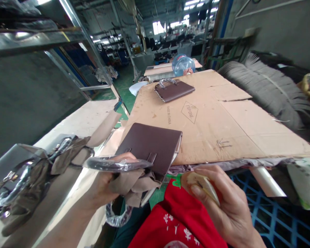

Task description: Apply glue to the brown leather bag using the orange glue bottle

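Note:
My left hand [103, 187] is closed on a dark brown handbag [152, 141] at its opening, where loose taupe lining [129, 186] bunches out. The bag's body lies tilted on the near left edge of the cardboard-covered table. One plastic-wrapped handle [119, 164] passes over my left fingers, and the other handle [119, 217] hangs below. In my right hand [222, 199], held right of the bag and apart from it, is a tan, wooden-looking tool [197, 181]. Its exact kind is unclear, as my fingers cover part of it.
Another brown handbag [174, 91] lies farther back on the cardboard [209, 127]. A blue water jug [183, 64] stands beyond. On the left bench are more bags with wrapped handles [20, 186]. Grey padded bundles [271, 89] lie at right, above a blue crate [268, 210].

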A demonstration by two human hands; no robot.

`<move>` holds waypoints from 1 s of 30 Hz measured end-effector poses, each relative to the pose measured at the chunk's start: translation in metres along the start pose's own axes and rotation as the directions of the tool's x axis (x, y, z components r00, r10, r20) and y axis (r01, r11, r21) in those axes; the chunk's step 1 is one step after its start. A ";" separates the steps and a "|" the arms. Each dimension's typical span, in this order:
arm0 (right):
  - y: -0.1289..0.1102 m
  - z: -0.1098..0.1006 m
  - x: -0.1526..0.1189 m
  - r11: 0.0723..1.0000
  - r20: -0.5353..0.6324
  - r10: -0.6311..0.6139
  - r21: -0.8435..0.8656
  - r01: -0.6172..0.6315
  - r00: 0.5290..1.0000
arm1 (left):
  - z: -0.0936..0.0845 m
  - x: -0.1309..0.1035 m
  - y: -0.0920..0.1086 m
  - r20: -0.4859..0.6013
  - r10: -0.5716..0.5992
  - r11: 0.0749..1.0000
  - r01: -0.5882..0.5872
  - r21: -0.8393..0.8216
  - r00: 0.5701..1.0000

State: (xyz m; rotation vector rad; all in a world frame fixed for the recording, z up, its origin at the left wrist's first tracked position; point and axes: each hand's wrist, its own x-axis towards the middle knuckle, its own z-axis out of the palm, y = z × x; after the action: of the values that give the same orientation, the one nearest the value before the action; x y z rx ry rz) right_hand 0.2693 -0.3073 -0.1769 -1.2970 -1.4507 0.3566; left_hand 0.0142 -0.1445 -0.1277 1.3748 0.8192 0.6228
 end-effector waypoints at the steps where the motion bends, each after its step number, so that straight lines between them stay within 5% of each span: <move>1: -0.002 0.000 0.000 1.000 0.024 0.005 0.017 -0.006 1.000 | 0.000 0.001 0.000 0.017 -0.008 1.000 0.009 -0.012 1.000; 4: -0.004 -0.001 -0.002 0.996 0.108 0.019 0.083 -0.028 0.994 | 0.003 0.002 0.001 0.029 -0.017 0.999 0.018 -0.033 0.999; 9: -0.004 -0.003 -0.002 1.000 0.013 0.009 0.009 -0.009 1.000 | 0.009 0.004 0.004 -0.007 -0.022 0.999 0.021 -0.035 1.000; 13: -0.009 0.000 -0.002 0.999 0.133 0.010 0.048 -0.017 0.991 | 0.014 0.005 0.007 -0.018 -0.083 0.992 0.081 -0.093 0.996; 18: -0.013 0.001 -0.001 1.000 0.043 -0.025 -0.005 0.025 0.999 | 0.016 0.005 0.007 -0.008 -0.087 0.991 0.086 -0.105 0.996; 22: -0.014 -0.002 -0.003 0.999 0.133 -0.043 0.034 0.039 0.990 | 0.013 0.005 0.002 -0.006 -0.031 0.999 0.030 -0.035 1.000; 30: -0.015 0.004 -0.003 0.995 0.041 -0.096 0.012 0.095 0.995 | 0.013 0.004 0.001 0.011 -0.035 0.995 0.036 -0.092 0.999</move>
State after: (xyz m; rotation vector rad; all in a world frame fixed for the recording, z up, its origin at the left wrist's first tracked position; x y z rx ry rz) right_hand 0.2579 -0.3136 -0.1678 -1.2139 -1.5386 0.3283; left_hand 0.0267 -0.1489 -0.1276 1.2760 0.7958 0.6189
